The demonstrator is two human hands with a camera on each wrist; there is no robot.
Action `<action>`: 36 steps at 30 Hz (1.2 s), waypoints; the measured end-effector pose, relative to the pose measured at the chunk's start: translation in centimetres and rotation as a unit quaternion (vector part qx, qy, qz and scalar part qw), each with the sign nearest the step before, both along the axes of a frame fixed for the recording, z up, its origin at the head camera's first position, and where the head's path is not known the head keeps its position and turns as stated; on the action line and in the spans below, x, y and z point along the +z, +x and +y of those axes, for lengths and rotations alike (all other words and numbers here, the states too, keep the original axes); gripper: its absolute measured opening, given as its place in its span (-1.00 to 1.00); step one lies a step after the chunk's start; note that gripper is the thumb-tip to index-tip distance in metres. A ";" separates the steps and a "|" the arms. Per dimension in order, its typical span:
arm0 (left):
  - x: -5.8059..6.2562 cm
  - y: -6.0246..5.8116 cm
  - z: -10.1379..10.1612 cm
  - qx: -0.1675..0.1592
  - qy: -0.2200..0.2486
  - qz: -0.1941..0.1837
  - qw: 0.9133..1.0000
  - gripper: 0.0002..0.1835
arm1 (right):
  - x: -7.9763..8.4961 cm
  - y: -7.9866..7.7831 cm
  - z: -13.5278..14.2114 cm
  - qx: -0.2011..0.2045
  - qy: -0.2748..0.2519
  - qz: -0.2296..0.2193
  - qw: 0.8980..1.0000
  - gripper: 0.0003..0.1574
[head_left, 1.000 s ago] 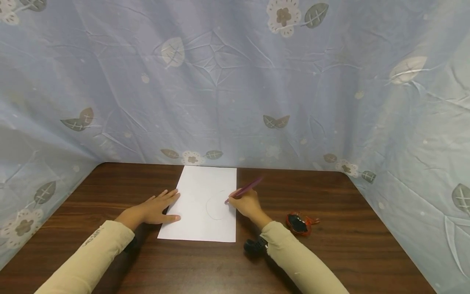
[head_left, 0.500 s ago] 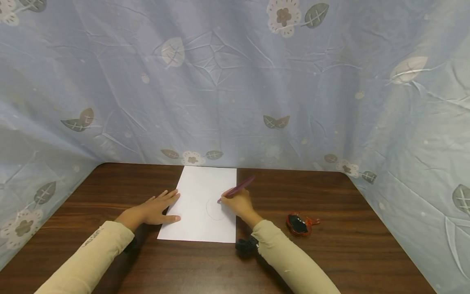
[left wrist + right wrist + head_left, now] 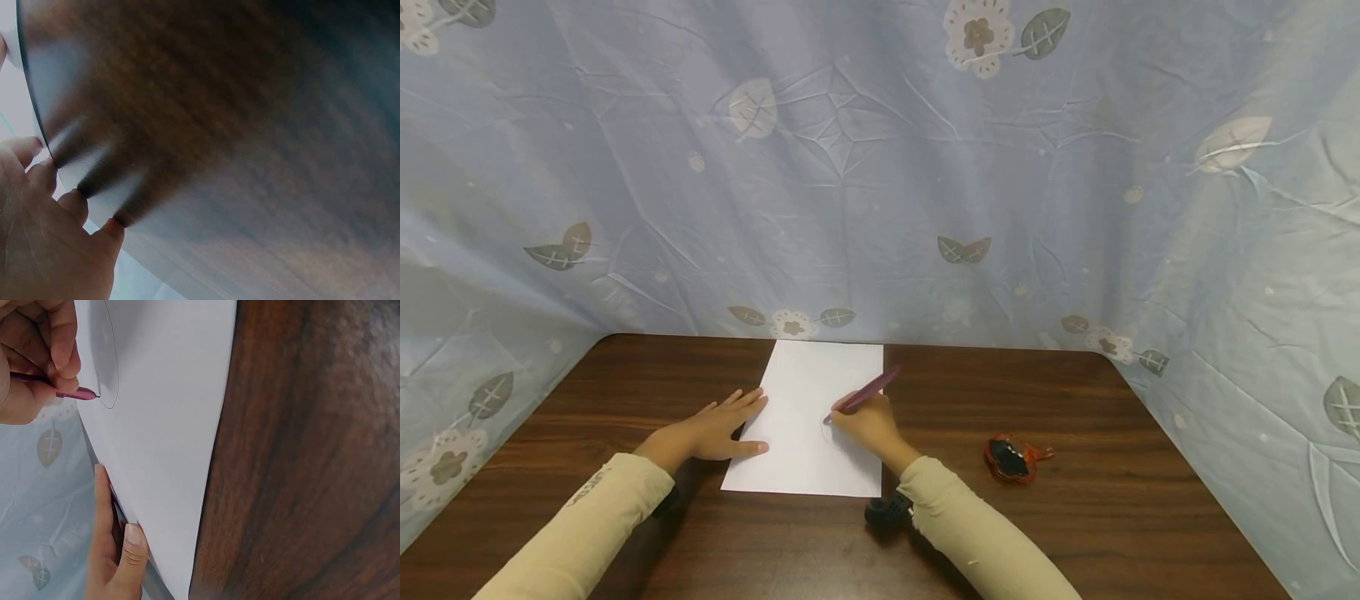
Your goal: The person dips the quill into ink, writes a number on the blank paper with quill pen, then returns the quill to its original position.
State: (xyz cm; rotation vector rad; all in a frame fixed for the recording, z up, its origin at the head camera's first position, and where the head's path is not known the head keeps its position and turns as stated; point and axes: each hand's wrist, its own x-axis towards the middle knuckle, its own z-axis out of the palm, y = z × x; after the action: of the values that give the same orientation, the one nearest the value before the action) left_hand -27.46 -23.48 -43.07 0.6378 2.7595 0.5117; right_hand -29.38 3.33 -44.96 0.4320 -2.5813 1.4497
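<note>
A white sheet of paper (image 3: 790, 458) lies on the dark wooden table. My right hand (image 3: 868, 423) pinches a purple pen (image 3: 871, 388) above the sheet's middle. In the right wrist view the pen's tip meets the paper beside a thin curved line (image 3: 117, 369). Along the sheet's left edge my left hand (image 3: 711, 429) lies flat with fingers spread, thumb and fingertips on the paper. The left wrist view shows that hand (image 3: 53, 231) with its fingertips against the sheet's edge and the table. Much of the drawn line is hidden behind the right hand in the head view.
A small orange-red object with a dark centre (image 3: 1009, 460) lies on the table (image 3: 1112, 500) right of the right forearm. A black wrist device (image 3: 887, 510) sits under the right sleeve. Pale blue patterned cloth (image 3: 842, 208) hangs behind the table and at both sides.
My right hand has moved left across the paper with the pen, from the right side of the curve to its left side. The left hand and the sheet have stayed in place.
</note>
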 end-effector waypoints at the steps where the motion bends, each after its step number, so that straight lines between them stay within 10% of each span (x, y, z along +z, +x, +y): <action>1: 0.0 0.0 0.0 0.000 0.000 0.000 1.000 -0.02 | 0.0 0.0 0.0 0.001 -0.001 0.001 1.000 -0.95; 36: 0.0 0.1 0.1 0.003 0.002 0.004 1.000 -0.03 | 0.7 0.2 0.1 -0.008 -0.012 -0.009 1.000 -0.94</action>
State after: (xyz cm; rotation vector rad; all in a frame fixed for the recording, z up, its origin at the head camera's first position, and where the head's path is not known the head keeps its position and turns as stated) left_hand -27.37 -23.41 -43.07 0.6347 2.7689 0.5169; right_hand -29.22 3.43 -44.22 0.3953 -2.5717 1.4843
